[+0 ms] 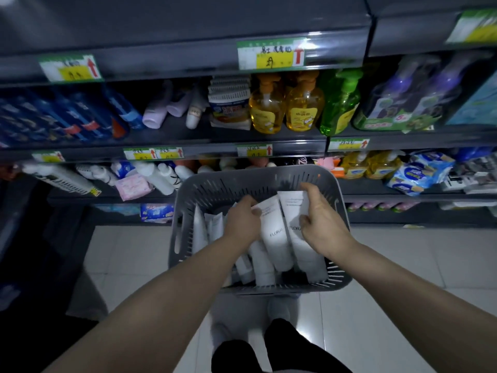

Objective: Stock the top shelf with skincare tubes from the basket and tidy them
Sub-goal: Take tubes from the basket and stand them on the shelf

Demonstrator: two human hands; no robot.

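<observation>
Skincare tubes (258, 265), white and mostly lying lengthwise, fill the grey slotted basket (215, 189), which sits in front of the person at the middle of the view; what carries the basket cannot be told. Two of them stand out on top at the basket's right half, side by side and touching, flat crimped ends pointing to the far wall of the basket and caps toward its near rim. The left tube (277, 238) and the right tube (304, 246) both bear dark lettering across the middle. The left hand (242, 222) reaches into the middle of the basket, its fingers curled and pinching the left tube near the crimped end. The right hand (322, 224) comes in over the basket's right side and grips the right tube, thumb pressed on its face and fingers hooked over its far end. More tubes lie lower in the basket, to the left of and beneath the held pair. Beyond the basket rise dark shelves (188, 135) with green-and-yellow price tags (270, 53) on their front edges. Up and behind the basket, two yellow pump bottles (304, 109) stand next to a green bottle (338, 106). Pale floor tiles (390, 265) spread on both sides of the basket, and the person's dark-clad legs (282, 348) show below its near rim.
</observation>
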